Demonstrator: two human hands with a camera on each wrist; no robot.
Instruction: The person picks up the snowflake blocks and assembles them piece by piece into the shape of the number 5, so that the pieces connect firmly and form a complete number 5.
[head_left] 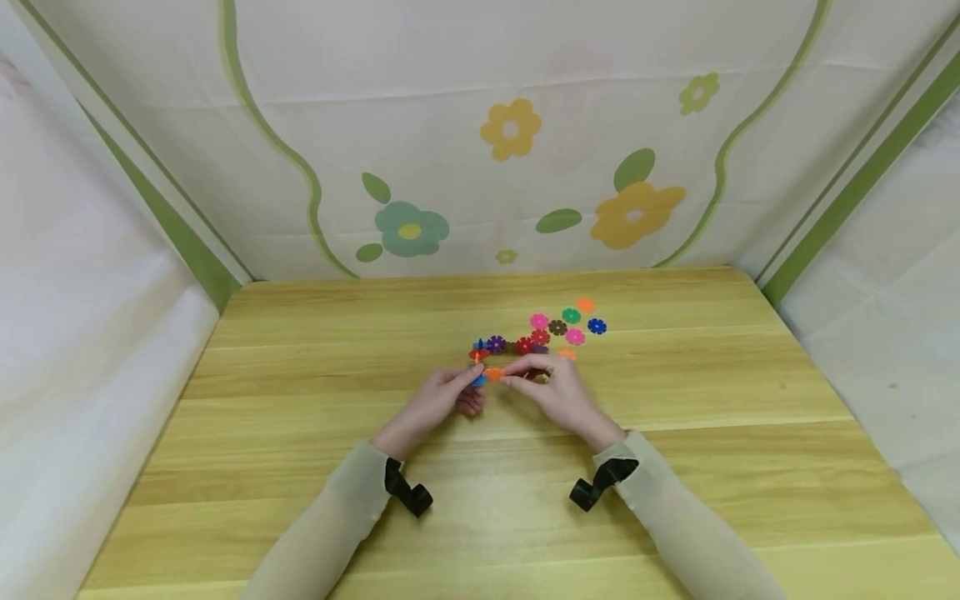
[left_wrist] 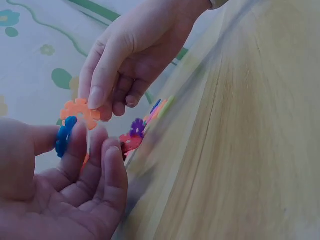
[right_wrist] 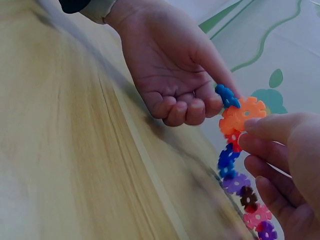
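My left hand [head_left: 435, 398] pinches a blue notched plastic disc [left_wrist: 64, 136] between thumb and fingertips. Just to its right, my right hand [head_left: 564, 396] pinches an orange notched disc [right_wrist: 254, 106] by its edge, right at the blue one. In the right wrist view the orange disc overlaps another orange disc [right_wrist: 228, 123] at the head of a linked chain. A red disc [right_wrist: 233, 140], blue discs [right_wrist: 229, 156], a purple disc [right_wrist: 235, 183] and a brown disc [right_wrist: 248, 198] follow along it. Both hands are low over the wooden table [head_left: 315, 350].
Several loose discs lie beyond my right hand, among them a pink disc [head_left: 539, 321], a green disc [head_left: 572, 316], a dark blue disc [head_left: 597, 326] and an orange disc [head_left: 585, 305]. A white flower-patterned curtain [head_left: 450, 100] stands behind the table's far edge.
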